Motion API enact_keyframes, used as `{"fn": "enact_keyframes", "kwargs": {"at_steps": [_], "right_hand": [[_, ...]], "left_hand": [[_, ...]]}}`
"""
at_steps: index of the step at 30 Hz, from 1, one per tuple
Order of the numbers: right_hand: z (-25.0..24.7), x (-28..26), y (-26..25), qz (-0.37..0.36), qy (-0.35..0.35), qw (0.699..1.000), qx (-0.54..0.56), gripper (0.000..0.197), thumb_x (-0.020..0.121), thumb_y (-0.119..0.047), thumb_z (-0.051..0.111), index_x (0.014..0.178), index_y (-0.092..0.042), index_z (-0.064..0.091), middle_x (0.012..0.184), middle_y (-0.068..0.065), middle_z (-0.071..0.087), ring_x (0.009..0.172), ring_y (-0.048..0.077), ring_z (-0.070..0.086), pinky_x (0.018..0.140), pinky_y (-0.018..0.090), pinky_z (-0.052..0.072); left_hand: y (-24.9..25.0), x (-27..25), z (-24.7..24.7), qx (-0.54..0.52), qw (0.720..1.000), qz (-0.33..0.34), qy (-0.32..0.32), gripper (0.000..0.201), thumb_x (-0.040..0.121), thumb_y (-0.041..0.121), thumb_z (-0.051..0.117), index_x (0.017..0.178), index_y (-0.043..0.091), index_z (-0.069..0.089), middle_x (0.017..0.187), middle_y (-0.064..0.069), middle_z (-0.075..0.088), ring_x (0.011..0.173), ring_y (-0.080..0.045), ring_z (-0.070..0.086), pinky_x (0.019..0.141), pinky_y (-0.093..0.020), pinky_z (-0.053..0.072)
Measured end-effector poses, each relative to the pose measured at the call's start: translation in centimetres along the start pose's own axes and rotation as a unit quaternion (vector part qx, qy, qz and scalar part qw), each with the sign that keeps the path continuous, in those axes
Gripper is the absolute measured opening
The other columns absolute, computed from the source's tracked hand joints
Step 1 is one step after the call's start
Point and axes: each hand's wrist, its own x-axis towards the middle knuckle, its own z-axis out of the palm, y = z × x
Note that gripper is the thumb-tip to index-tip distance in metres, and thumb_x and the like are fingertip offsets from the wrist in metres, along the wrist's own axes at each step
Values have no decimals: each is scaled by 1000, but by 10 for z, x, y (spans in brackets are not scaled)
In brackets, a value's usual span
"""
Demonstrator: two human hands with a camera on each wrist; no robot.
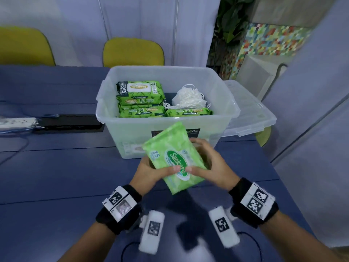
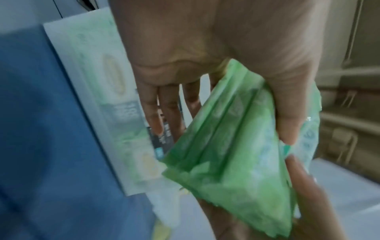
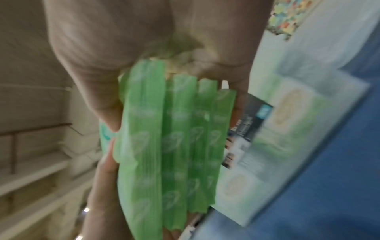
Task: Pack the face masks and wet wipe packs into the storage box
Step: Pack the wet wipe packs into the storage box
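Observation:
A stack of small light-green wet wipe packs is held between both hands above the blue table, just in front of the clear storage box. My left hand grips the stack's left side, thumb on the top label. On the right side my right hand grips it, thumb on top. The wrist views show several thin packs side by side in the grip. Inside the box lie larger green wipe packs and a heap of white face masks.
The box lid lies to the right of the box. A black tablet and a white power strip sit at the table's left. Two yellow chairs stand behind the table.

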Motion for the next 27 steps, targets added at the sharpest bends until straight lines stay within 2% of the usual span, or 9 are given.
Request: {"fn": "enact_keyframes", "kwargs": {"at_steps": [5, 8, 11, 15, 18, 20, 23, 25, 27], "right_hand": [[26, 35, -41, -22, 44, 979, 198, 108, 44, -40, 92, 136, -29, 37, 107, 4, 66, 99, 18, 65, 77, 36, 55], [55, 61, -52, 13, 34, 953, 301, 108, 46, -31, 93, 138, -17, 37, 119, 9, 65, 110, 26, 63, 87, 43, 55], [69, 88, -63, 27, 67, 948, 310, 92, 53, -23, 90, 132, -3, 47, 122, 17, 64, 113, 31, 61, 86, 36, 54], [64, 115, -76, 65, 66, 954, 284, 65, 65, -7, 77, 126, -1, 55, 117, 15, 67, 106, 29, 65, 79, 34, 56], [46, 138, -93, 119, 3, 960, 255, 58, 68, -13, 74, 124, -9, 58, 118, 11, 67, 100, 25, 67, 76, 35, 58], [33, 158, -103, 153, -25, 960, 235, 54, 65, -24, 73, 117, -15, 63, 118, 8, 67, 98, 23, 67, 77, 35, 57], [17, 197, -109, 188, -11, 964, 190, 43, 69, -23, 72, 110, -18, 62, 114, 8, 66, 92, 24, 65, 66, 31, 57], [11, 223, -107, 218, 21, 964, 149, 50, 66, -26, 74, 113, -19, 60, 114, 8, 65, 91, 24, 65, 65, 30, 55], [10, 245, -103, 253, 43, 959, 123, 56, 62, -27, 77, 115, -21, 59, 112, 6, 65, 87, 22, 68, 69, 32, 55]], "left_hand": [[40, 18, -4, -209, 970, 36, 119, 56, 53, 27, 80, 106, 21, 63, 105, -4, 73, 91, -20, 70, 77, -40, 57], [54, 28, -1, -241, 958, 45, 146, 66, 57, 34, 78, 118, 21, 60, 118, -9, 68, 106, -27, 66, 90, -44, 51], [62, 38, -4, -209, 961, 51, 174, 66, 64, 32, 81, 124, 19, 57, 116, -5, 69, 108, -25, 66, 87, -38, 54], [76, 50, -24, -131, 977, 66, 155, 55, 71, 38, 77, 120, 23, 57, 110, 5, 71, 96, -13, 69, 70, -22, 54], [87, 50, -50, -11, 992, 74, 98, 40, 76, 51, 70, 106, 30, 55, 95, 18, 68, 80, -6, 66, 72, -20, 51], [89, 49, -70, 81, 991, 92, 54, 43, 78, 57, 66, 109, 30, 54, 101, 17, 65, 83, -5, 63, 76, -18, 49], [82, 57, -108, 296, 941, 141, 78, 54, 73, 60, 58, 117, 29, 55, 109, 18, 61, 91, -3, 58, 81, -11, 43], [74, 63, -132, 452, 868, 189, 84, 52, 77, 54, 53, 120, 24, 58, 110, 13, 60, 97, -5, 52, 87, -15, 39], [64, 64, -151, 559, 797, 219, 70, 46, 80, 48, 51, 118, 23, 61, 108, 9, 61, 103, -9, 48, 91, -29, 39]]}}
